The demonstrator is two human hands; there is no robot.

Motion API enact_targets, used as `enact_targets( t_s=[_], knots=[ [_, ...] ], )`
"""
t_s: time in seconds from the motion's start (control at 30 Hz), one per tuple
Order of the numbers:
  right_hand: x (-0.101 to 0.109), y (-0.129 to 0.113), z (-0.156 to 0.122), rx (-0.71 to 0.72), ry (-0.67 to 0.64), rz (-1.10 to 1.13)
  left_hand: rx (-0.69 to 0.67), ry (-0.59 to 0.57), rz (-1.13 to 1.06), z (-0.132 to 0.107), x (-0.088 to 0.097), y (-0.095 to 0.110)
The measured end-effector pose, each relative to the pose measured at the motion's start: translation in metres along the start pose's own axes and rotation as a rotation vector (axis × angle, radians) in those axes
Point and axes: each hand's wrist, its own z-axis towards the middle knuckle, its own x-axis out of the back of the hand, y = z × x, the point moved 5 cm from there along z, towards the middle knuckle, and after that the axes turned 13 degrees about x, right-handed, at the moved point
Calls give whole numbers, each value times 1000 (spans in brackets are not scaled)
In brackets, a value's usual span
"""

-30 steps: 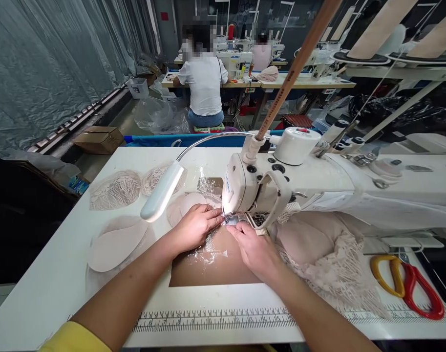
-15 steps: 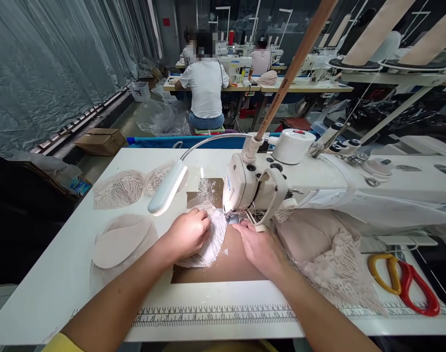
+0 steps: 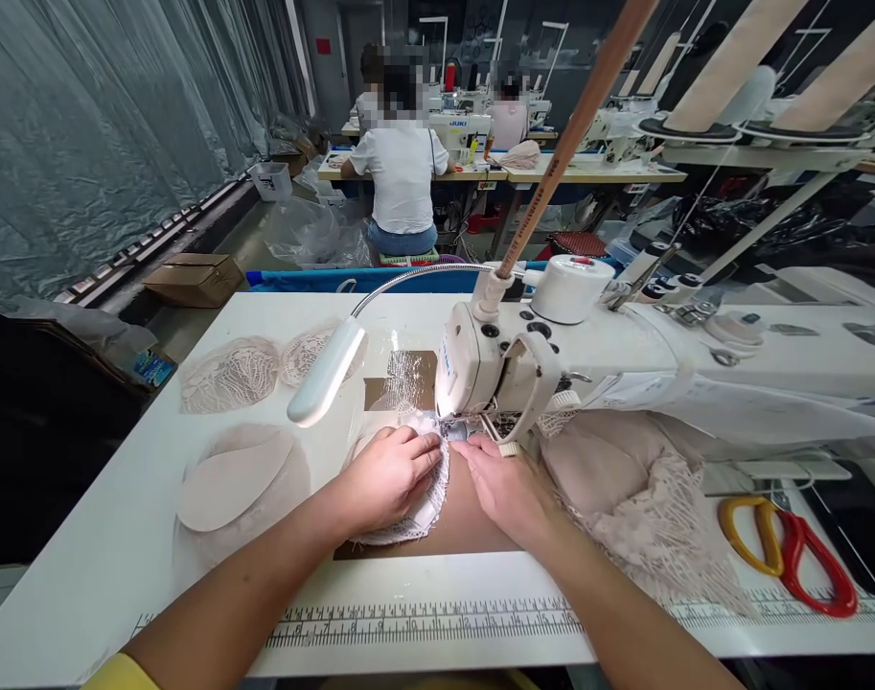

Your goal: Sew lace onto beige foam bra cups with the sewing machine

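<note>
Under my left hand [image 3: 398,479] lies a rounded pale lace cup piece [image 3: 429,506], its scalloped edge toward the right. The fingers of that hand are bent together on the lace close to the needle area. My right hand [image 3: 509,489] is on the other side of the presser foot [image 3: 454,431], thumb and forefinger closed near its metal parts. Whatever sits between those fingertips is too small to make out. The white sewing machine [image 3: 472,359] stands over the lace, and its head hides the far edge of the piece.
Cut lace pieces [image 3: 230,374] and a beige foam pad [image 3: 236,484] lie on the left. Gathered beige lace fabric [image 3: 624,470] and scissors [image 3: 815,565] are on the right. A gooseneck lamp [image 3: 327,372] arches over the table [image 3: 401,580]. People sit at machines beyond.
My left hand has shifted right and flattened over the lace, closer to the presser foot. The lace piece has turned slightly, its lower edge now nearer me. My right hand stays about where it was.
</note>
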Motion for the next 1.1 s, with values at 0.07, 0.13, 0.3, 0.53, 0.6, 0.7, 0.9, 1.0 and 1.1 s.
enact_targets(
  t_s=[0.07,0.13,0.3,0.53,0.6,0.7,0.9,1.0,1.1],
  knots=[
    [0,-4,1,29,-35,29,0,3,26,0,-1,1],
    [-1,-8,2,56,-55,31,4,1,40,0,-2,1],
    [-3,-9,4,32,-75,-28,15,-3,28,2,-5,-2],
    [-3,-8,0,42,-17,-2,27,6,27,5,-4,-5],
    [-2,-10,-2,83,19,51,35,1,10,5,2,-8],
    [2,-18,-6,180,49,148,189,37,41,4,18,-21],
    [9,-32,-8,290,-15,226,731,-119,190,-10,34,-58],
    [10,-33,-8,302,-44,260,733,-185,62,-17,32,-65],
    [9,-33,-10,292,-61,278,792,-118,-415,-24,31,-70]
  ],
)
